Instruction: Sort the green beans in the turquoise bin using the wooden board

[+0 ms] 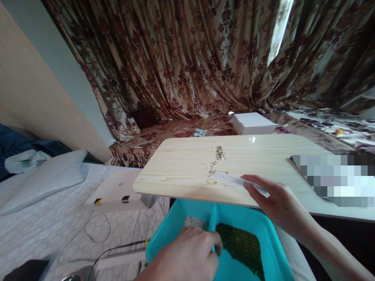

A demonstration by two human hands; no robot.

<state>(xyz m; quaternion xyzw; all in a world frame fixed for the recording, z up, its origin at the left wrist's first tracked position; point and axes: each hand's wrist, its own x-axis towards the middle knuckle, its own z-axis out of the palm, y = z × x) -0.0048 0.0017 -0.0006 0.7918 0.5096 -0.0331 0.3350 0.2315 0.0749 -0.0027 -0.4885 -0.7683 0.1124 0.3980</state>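
Observation:
My right hand (274,201) grips a thin white flat strip (227,178) between thumb and fingers. The strip's far end rests on or just over a pale wooden table (175,164), close to a scatter of small brown-green grains (219,153). Below the table's near edge is a turquoise two-part tray (265,222). A heap of dark green grains (241,246) fills part of its right compartment. Pale material with dark specks (195,223) shows in the left one. Over the divider, my left hand (190,251) has its fingers curled in; whatever they hold, if anything, is hidden.
A blurred-out flat object (336,179) lies at the table's right end. Behind the table sits a white box (254,121). Left of it are another white box (117,191), a cable (117,246) and a pillow (48,177) on the bed. Patterned curtains (187,58) hang behind.

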